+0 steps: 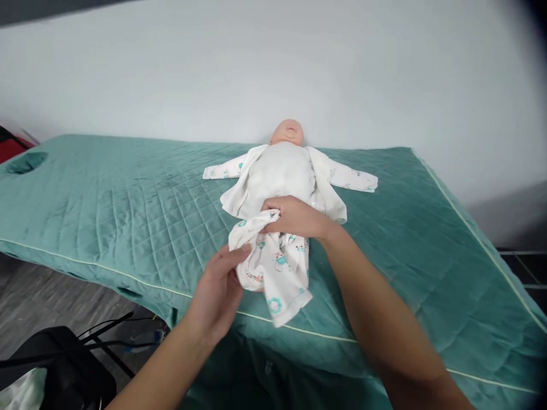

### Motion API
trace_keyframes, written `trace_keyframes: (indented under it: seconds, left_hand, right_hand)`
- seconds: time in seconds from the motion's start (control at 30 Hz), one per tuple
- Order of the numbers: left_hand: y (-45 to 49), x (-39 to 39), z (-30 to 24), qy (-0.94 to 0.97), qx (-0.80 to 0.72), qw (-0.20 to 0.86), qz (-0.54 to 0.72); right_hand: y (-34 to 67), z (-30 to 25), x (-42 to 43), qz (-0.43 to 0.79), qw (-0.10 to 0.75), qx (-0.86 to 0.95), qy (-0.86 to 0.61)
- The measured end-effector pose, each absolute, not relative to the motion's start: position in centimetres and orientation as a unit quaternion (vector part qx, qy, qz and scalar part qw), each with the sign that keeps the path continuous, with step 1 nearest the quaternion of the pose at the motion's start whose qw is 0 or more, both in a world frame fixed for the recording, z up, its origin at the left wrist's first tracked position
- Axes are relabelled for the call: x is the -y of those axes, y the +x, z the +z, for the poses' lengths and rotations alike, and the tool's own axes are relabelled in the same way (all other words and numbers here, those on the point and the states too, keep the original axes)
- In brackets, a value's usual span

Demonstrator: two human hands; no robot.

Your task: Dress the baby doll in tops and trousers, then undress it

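A baby doll [287, 132] lies on its back with its head toward the wall. Its white printed jacket [333, 199] hangs open at both sides, and the sleeves stretch out left and right over the arms. Bunched white baby pants [284, 279] with teal and orange prints cover the doll's lower end. My left hand [220, 290] grips the pants from the left, thumb on top of the fabric. My right hand [294, 216] reaches over the doll's belly and pinches the upper edge of the pants. Most of the doll's legs are hidden under cloth.
A green quilted cover [171, 210] with pale piping spreads over the bed, which stands against a white wall [213, 68]. A hole [26, 162] shows at its far left end. Below left are a black chair-like object [64, 364], cables and grey flooring [55, 296].
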State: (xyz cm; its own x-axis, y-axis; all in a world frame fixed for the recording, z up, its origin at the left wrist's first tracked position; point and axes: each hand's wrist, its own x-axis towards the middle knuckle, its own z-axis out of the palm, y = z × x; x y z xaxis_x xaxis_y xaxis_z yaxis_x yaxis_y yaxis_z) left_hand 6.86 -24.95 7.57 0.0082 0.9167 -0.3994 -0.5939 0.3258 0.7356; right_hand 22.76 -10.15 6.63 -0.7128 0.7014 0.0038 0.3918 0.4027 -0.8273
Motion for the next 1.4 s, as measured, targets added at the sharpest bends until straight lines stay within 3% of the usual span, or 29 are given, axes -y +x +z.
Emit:
trace_keyframes:
  seconds: [0.27,0.53,0.7,1.03,1.4]
  left_hand:
    - [9.8,29.7,8.5,0.107,-0.468,0.668,0.569]
    - [10.7,31.3,4.5,0.065,-0.497,0.626,0.597]
    - [9.6,31.5,2.7,0.075,-0.508,0.616,0.597]
    - [6.7,30.1,2.5,0.17,-0.595,0.575,0.535]
    - [5.3,28.3,2.0,0.284,-0.542,0.595,0.521]
  right_hand:
    - [23.0,6.1,9.8,0.379,0.134,0.867,-0.294]
    - [22.8,6.5,10.1,0.323,0.058,0.89,-0.316]
    - [22.9,6.5,10.4,0.352,0.076,0.882,-0.304]
    - [23.1,7.1,10.7,0.337,0.035,0.888,-0.31]
    - [23.7,8.3,10.8,0.379,0.03,0.874,-0.303]
